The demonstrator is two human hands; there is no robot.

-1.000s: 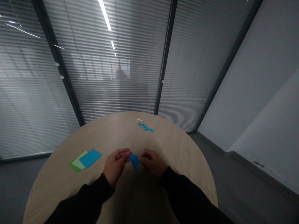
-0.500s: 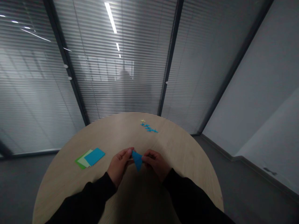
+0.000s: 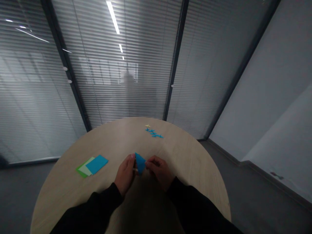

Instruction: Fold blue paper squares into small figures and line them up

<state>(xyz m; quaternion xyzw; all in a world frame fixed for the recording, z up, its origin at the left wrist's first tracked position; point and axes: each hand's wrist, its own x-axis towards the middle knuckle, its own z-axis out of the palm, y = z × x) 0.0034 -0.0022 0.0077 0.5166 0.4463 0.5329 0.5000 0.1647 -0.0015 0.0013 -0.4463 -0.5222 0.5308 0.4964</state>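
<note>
Between my hands, above the near half of the table, is a folded piece of blue paper, roughly triangular. My left hand grips its left edge, with the thumb at the upper left and fingers behind and below. On the other side, my right hand pinches the paper's right corner between thumb and curled fingers. Paper sheets lie to the left of my left hand: a blue sheet on top, a pale green sheet under it and a brighter green sheet lowest.
The round wooden table carries several small folded blue paper pieces toward its far edge, with a yellow folded piece behind them. Beyond stands a glass partition with blinds; a white wall is on the right.
The blue paper has turned in my fingers: its lower tip no longer points down as far, and its upper tip now rises above my left thumb. Both hands keep their hold.
</note>
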